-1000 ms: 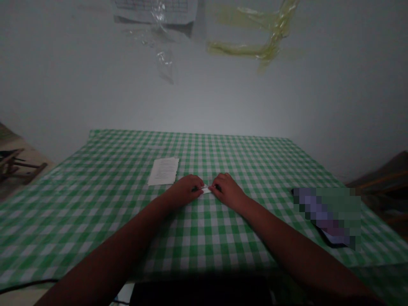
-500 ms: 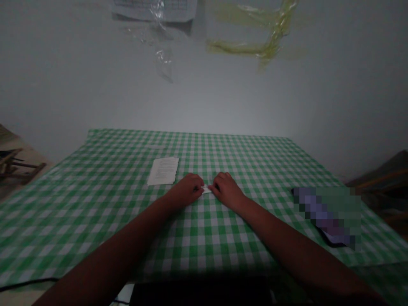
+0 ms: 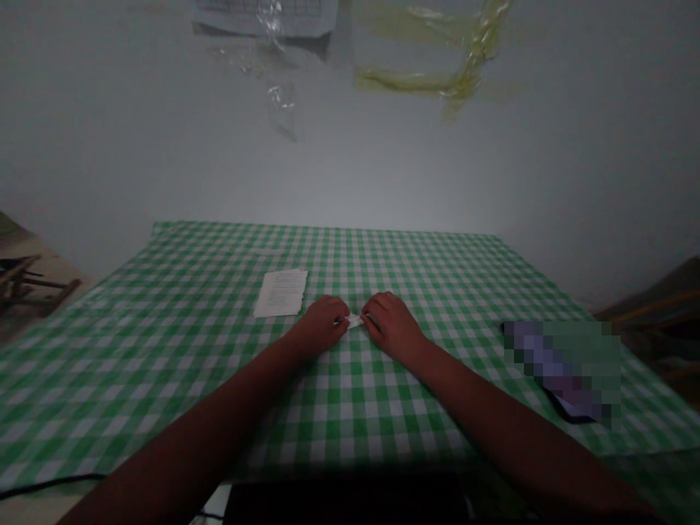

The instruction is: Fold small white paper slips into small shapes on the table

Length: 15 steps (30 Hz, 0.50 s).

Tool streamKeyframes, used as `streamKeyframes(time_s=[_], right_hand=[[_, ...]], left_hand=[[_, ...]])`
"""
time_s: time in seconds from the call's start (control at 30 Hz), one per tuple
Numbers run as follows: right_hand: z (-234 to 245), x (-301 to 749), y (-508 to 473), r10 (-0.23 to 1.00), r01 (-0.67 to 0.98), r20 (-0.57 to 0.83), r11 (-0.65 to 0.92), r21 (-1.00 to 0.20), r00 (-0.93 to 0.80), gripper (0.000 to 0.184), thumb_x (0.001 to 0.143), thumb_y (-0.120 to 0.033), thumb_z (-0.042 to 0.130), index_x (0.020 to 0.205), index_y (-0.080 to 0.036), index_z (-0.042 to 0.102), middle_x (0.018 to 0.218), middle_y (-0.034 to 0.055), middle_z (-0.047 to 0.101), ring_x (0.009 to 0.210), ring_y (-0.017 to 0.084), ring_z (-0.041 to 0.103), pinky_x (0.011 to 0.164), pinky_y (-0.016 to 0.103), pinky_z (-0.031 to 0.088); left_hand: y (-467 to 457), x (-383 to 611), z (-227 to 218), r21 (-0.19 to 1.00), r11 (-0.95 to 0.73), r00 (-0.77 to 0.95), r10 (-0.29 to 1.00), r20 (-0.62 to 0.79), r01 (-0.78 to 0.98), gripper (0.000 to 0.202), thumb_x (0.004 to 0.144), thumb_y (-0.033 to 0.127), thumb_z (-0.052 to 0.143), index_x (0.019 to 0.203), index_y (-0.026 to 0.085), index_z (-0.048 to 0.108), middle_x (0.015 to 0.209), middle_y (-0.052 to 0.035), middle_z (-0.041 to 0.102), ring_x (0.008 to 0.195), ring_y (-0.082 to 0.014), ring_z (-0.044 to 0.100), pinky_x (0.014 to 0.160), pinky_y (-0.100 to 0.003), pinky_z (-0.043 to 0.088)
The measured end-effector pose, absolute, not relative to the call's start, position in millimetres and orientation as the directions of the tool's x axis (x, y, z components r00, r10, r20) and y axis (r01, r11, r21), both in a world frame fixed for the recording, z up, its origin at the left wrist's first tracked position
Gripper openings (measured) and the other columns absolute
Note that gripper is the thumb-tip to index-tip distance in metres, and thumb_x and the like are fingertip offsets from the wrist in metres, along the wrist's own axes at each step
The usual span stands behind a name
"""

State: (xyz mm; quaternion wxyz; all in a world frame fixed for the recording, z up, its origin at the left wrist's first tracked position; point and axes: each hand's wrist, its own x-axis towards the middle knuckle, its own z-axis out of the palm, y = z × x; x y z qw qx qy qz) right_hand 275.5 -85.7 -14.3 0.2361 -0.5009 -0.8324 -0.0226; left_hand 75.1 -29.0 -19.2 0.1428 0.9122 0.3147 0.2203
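Between my two hands is a small strip of white paper (image 3: 354, 321), narrow and apparently folded. My left hand (image 3: 325, 323) pinches its left end between thumb and fingers. The right end is pinched by my right hand (image 3: 391, 322), with the knuckles raised. Both hands rest low over the green and white checked tablecloth (image 3: 350, 408). Just beyond my left hand lies a small stack of printed paper sheets (image 3: 281, 293) with a ragged right edge. How the strip is folded inside the fingers is hidden.
A dark-edged flat object (image 3: 566, 379), blurred out by pixels, lies on the table at the right. A black cable (image 3: 52, 484) runs at the near left edge. Behind the table stands a pale wall (image 3: 350, 160) with taped papers. Wooden furniture (image 3: 33, 284) is at far left.
The right hand has shifted slightly up and its fingers have flattened over the strip's end. The strip now tilts up a little to the right. The left hand has hardly moved.
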Motion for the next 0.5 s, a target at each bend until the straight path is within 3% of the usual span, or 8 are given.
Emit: streamKeyframes(time_s=[0.17,0.33,0.5], right_hand=[[-10.7,263.5,-101.1,0.784,0.776,0.267,0.609,-0.163,-0.560,0.025,0.099,-0.018,0.043,0.111,-0.013,0.065,0.106,0.0118,0.066,0.101,0.023,0.058,0.093,0.040,0.045],[-9.6,258.7,-109.3,0.787,0.780,0.273,0.604,-0.160,-0.553,0.036,0.098,-0.018,0.044,0.130,-0.010,0.056,0.124,0.0151,0.063,0.116,0.026,0.055,0.100,0.044,0.045],[-12.3,258.2,-111.9,0.800,0.798,0.270,0.584,-0.149,-0.535,0.041,0.098,-0.021,0.043,0.136,-0.009,0.053,0.137,0.0159,0.057,0.126,0.028,0.051,0.106,0.046,0.042]], left_hand=[[-21.6,74.5,-23.2,0.386,-0.714,0.645,0.697,0.313,0.584,0.011,0.085,0.017,0.060,0.074,0.017,0.059,0.096,-0.0071,0.069,0.097,-0.0220,0.059,0.094,-0.040,0.046],[-17.2,72.6,-28.2,0.384,-0.704,0.622,0.709,0.332,0.598,0.010,0.085,0.018,0.061,0.075,0.018,0.060,0.096,-0.0061,0.069,0.097,-0.0219,0.060,0.095,-0.040,0.046],[-16.3,71.9,-29.8,0.383,-0.707,0.620,0.707,0.340,0.595,0.008,0.083,0.017,0.063,0.075,0.017,0.061,0.096,-0.0065,0.070,0.097,-0.0221,0.060,0.093,-0.039,0.046]])
